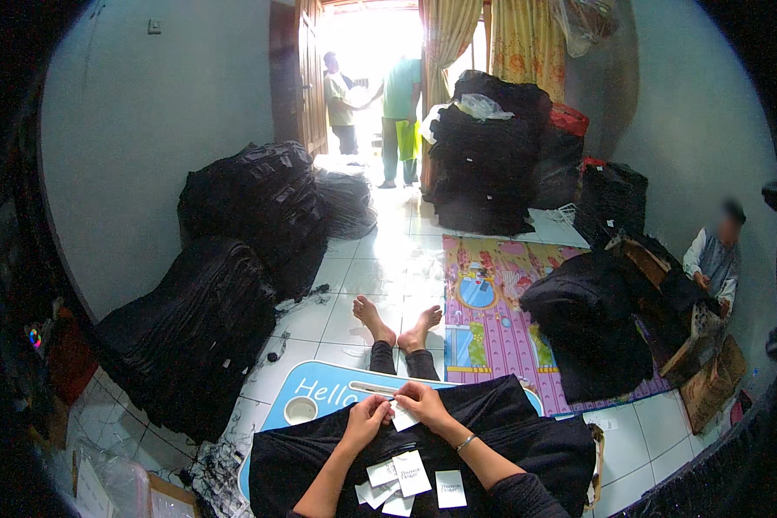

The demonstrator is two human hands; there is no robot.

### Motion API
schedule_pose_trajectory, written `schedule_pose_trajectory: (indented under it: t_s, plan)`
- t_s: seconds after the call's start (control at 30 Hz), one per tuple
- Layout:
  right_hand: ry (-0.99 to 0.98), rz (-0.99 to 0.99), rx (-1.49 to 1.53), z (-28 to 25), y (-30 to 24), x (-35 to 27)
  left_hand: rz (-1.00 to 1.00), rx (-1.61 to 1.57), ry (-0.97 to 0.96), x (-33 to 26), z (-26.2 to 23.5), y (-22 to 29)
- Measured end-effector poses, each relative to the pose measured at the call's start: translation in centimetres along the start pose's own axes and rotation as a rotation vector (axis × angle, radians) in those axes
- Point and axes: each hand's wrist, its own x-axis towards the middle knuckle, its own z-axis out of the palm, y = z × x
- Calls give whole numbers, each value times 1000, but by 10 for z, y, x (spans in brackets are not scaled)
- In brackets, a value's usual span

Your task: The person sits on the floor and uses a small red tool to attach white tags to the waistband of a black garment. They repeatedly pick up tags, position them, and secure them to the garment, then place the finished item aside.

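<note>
A small white card tag (403,418) is pinched in my right hand (424,407), above the black garment (509,436) spread over my lap table. My left hand (369,420) is closed at the tag's left edge, fingertips together; what they grip is too small to make out. Beneath my hands, several loose white tags (412,472) with dark print lie overlapping on the black cloth. One single tag (450,489) lies apart, to their right. The blue lap table (276,413) shows along its far left edge, with a round cup recess and a slot.
Tall stacks of black garments (233,198) line the left wall, and another stack (479,164) stands by the curtains. A patterned mat (492,345) holds a black heap (587,319). A person (715,259) sits at right near cardboard boxes (712,380). Two people stand at the bright doorway.
</note>
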Motion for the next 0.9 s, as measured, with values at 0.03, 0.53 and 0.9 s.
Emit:
schedule_pose_trajectory:
  t_s: [0.03, 0.53, 0.9]
  plan:
    - [16, -31, -2, 0, 0, 0, 2, -19, 6, 0, 0, 0]
    - [-53, 85, -125, -3, -12, -4, -17, 48, -30, 1, -2, -7]
    - [-46, 69, -50, -2, -5, -4, -46, 59, -32, 2, -3, -6]
